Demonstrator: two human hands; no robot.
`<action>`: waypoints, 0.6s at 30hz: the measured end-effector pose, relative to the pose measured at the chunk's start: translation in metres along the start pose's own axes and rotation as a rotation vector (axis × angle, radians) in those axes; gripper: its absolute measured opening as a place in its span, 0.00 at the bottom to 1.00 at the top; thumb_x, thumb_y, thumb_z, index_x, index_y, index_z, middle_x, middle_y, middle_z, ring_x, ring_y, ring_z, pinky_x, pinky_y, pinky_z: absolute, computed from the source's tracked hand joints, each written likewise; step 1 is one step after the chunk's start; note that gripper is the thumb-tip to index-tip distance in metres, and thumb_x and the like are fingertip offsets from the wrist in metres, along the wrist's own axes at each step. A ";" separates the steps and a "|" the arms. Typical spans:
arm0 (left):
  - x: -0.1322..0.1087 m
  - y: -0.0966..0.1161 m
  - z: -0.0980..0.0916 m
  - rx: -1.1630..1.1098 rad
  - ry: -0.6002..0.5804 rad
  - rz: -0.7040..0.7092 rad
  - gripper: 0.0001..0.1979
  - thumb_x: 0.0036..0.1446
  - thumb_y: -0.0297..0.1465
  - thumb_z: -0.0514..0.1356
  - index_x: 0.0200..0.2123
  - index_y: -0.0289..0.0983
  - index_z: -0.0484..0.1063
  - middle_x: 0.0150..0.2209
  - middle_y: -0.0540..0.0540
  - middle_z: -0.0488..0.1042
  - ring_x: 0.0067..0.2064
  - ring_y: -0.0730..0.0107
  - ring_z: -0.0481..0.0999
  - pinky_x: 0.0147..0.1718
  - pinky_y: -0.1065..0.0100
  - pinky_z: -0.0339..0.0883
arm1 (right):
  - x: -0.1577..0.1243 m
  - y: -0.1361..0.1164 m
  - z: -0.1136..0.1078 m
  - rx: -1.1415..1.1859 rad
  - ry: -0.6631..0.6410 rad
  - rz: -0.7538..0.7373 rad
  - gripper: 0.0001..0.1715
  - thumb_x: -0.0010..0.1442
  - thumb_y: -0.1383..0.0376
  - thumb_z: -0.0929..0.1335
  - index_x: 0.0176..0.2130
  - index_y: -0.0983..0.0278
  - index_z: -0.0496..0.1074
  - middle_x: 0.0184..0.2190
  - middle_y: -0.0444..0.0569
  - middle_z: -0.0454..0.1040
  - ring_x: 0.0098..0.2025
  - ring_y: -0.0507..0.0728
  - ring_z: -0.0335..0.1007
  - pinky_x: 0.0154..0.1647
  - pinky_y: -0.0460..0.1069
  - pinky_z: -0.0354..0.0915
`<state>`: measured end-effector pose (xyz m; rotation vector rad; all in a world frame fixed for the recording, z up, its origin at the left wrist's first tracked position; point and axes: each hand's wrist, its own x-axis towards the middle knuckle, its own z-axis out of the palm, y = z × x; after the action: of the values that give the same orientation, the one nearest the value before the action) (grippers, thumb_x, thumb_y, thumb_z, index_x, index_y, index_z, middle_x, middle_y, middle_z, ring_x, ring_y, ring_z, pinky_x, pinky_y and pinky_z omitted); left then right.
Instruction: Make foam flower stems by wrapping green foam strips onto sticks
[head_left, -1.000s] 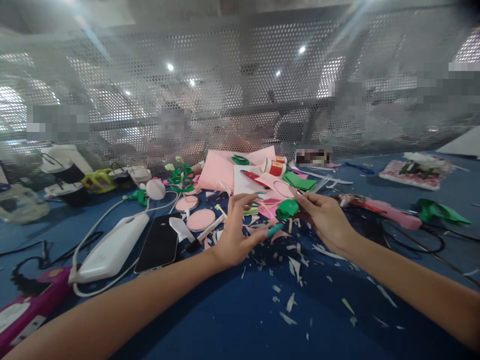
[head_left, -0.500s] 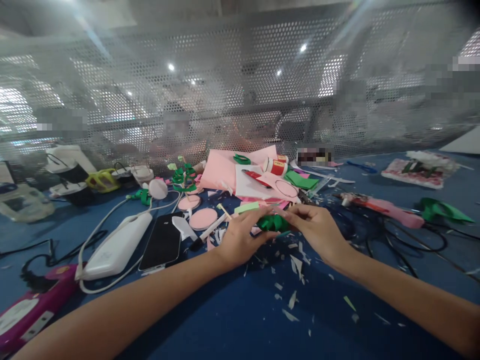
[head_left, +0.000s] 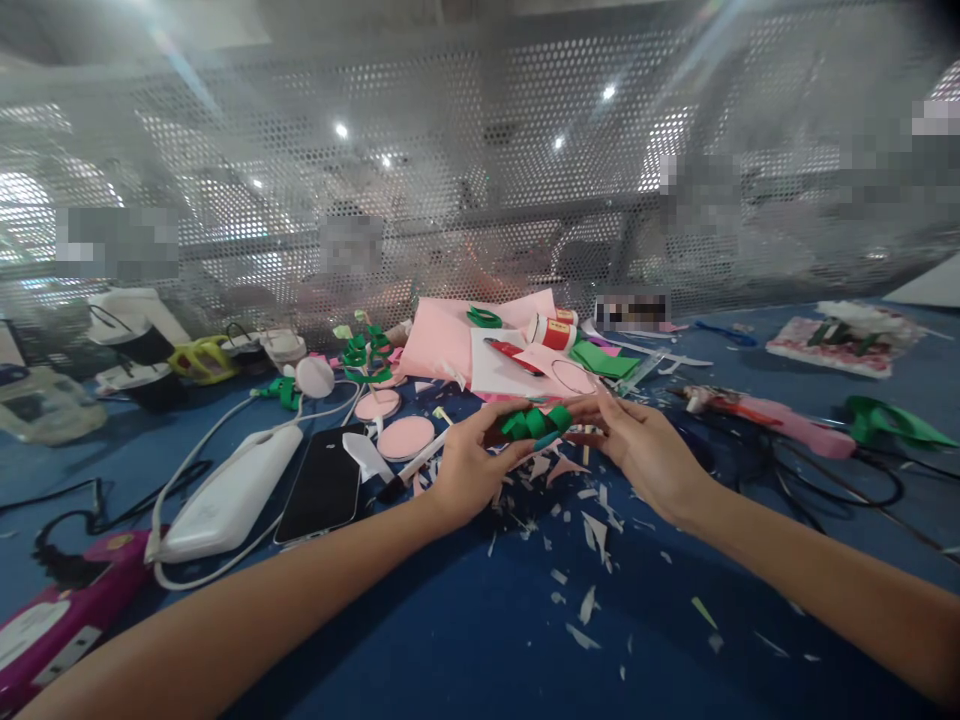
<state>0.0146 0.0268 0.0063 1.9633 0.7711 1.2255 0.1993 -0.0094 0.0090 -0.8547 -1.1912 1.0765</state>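
Observation:
My left hand (head_left: 472,465) is closed around a curled green paper strip (head_left: 529,424). Its thumb, with a long teal nail, presses from the near side. The strip forms several spiral loops and is held just above the table. At its right end is my right hand (head_left: 645,455), with thumb and fingers a little apart. Its fingertips are beside the strip's end; whether they touch it I cannot tell. Beneath both hands lie small pink and white paper scraps (head_left: 596,535).
Pink paper sheets (head_left: 439,340), a red-and-white glue bottle (head_left: 551,331) and a red cutter (head_left: 514,356) lie ahead. To the left are a black phone (head_left: 322,485), a white power bank (head_left: 232,490) and a purple power strip (head_left: 82,610). A pink glue gun (head_left: 795,425) with cables is on the right.
My right hand's fingers have loosened and drawn slightly away from the strip's end. The green strip has turned and shows more of its loops, still in my left hand.

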 end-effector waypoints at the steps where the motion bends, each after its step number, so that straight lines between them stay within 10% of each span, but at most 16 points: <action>1: 0.000 -0.001 0.000 -0.010 0.009 -0.004 0.19 0.49 0.30 0.63 0.46 0.36 0.69 0.43 0.43 0.75 0.42 0.65 0.75 0.44 0.62 0.71 | 0.000 0.000 0.000 -0.002 0.001 0.000 0.17 0.54 0.50 0.67 0.32 0.61 0.76 0.38 0.49 0.75 0.40 0.57 0.70 0.42 0.54 0.67; 18: 0.002 -0.004 0.003 -0.242 -0.035 -0.051 0.21 0.46 0.27 0.64 0.46 0.34 0.70 0.44 0.41 0.75 0.44 0.62 0.75 0.44 0.62 0.72 | 0.005 0.004 -0.007 -0.081 -0.036 -0.033 0.20 0.57 0.49 0.64 0.33 0.58 0.77 0.43 0.48 0.74 0.49 0.60 0.66 0.50 0.56 0.60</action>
<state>0.0178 0.0304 0.0033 1.7541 0.6200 1.1919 0.2058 -0.0032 0.0057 -0.8784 -1.2819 1.0264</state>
